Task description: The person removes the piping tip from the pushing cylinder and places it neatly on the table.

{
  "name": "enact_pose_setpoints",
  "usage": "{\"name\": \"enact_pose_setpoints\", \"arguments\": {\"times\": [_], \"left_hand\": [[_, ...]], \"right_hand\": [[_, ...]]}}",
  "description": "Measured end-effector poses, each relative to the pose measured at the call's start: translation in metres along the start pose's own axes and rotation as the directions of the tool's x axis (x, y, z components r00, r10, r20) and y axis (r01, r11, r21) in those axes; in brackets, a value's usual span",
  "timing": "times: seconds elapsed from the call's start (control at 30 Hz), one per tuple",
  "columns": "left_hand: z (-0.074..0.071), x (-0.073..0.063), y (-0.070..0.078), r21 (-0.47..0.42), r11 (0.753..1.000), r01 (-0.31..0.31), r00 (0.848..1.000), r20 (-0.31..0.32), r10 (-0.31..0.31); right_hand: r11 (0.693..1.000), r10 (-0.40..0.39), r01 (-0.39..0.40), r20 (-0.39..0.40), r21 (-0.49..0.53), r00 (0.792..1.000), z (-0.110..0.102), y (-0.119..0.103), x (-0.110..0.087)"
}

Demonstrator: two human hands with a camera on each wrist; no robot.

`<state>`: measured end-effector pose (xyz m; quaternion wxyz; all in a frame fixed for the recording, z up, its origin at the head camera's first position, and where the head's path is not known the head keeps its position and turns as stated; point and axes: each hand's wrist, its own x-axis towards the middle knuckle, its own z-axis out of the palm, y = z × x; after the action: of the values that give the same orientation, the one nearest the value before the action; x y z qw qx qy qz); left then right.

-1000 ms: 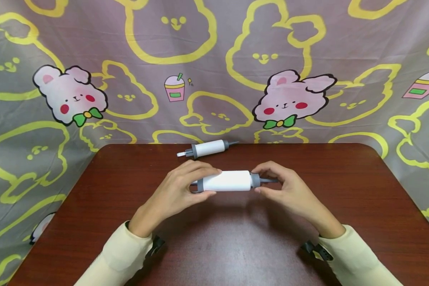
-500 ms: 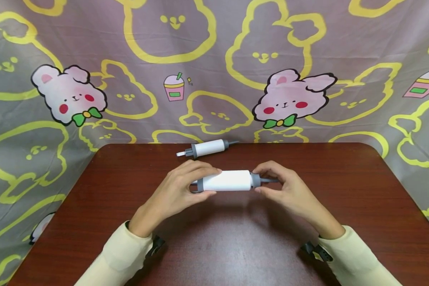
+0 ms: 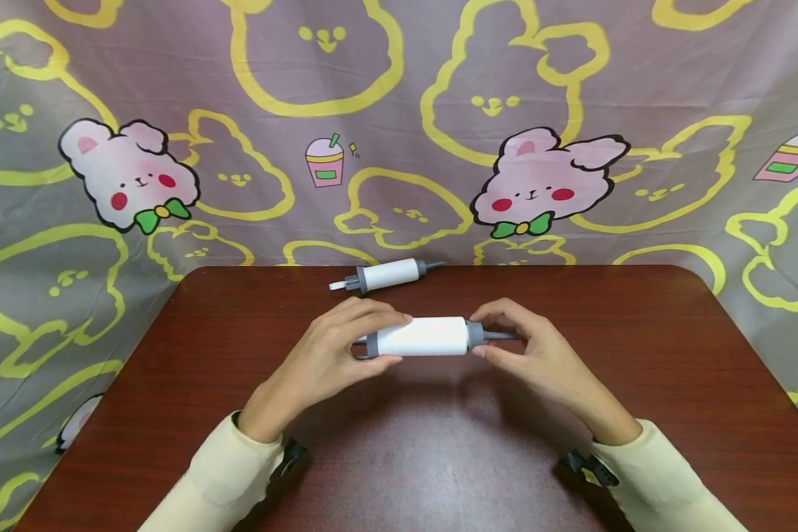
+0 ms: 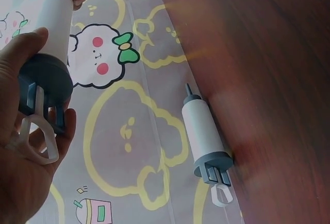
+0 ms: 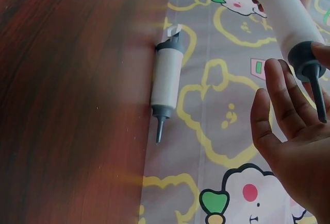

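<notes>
White plastic-looking cylindrical hand pump with dark grey end caps (image 3: pixel 432 336) is held level between both hands, apparently off the tabletop. Left hand (image 3: pixel 335 340) is clamped round the handle end, thumb on the barrel, loose translucent pull ring (image 4: pixel 52 140) hanging by its palm. Right hand (image 3: pixel 539 343) pinches the grey nozzle cap (image 3: pixel 475 335) at the other end between thumb and forefinger; remaining fingers splay free below, and the thin tapered grey nozzle (image 5: pixel 315 92) points in over its palm. Second pump, same white barrel and grey caps (image 3: pixel 391 274), lies just beyond the left hand's fingers on the reddish-brown wood-grain table (image 3: pixel 425 443), touched by neither hand. Step in hand reads as a steady two-ended hold, probably working or checking the nozzle joint. Whether that cap is fully seated: can't tell. Next move, if a twist, would call for a firm left grip on the barrel, right fingertips turning the cap in line, nozzle not bent.
</notes>
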<state>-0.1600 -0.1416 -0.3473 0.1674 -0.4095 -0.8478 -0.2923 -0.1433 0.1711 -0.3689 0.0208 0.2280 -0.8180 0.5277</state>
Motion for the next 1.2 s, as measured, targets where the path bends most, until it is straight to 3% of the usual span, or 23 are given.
{"name": "enact_pose_setpoints", "arguments": {"times": [0.3,1.2], "left_hand": [[-0.0002,-0.0005,0.0003,-0.019,1.000,0.000,1.000,-0.006,0.000],[0.0010,-0.0012,-0.0015,-0.012,1.000,0.007,1.000,0.000,-0.007]], "right_hand": [[1.000,-0.026,0.026,0.008,0.002,1.000,0.0018,0.0002,0.0014],[1.000,0.001,0.000,-0.021,0.014,1.000,-0.0007,-0.0006,-0.0013]]}}
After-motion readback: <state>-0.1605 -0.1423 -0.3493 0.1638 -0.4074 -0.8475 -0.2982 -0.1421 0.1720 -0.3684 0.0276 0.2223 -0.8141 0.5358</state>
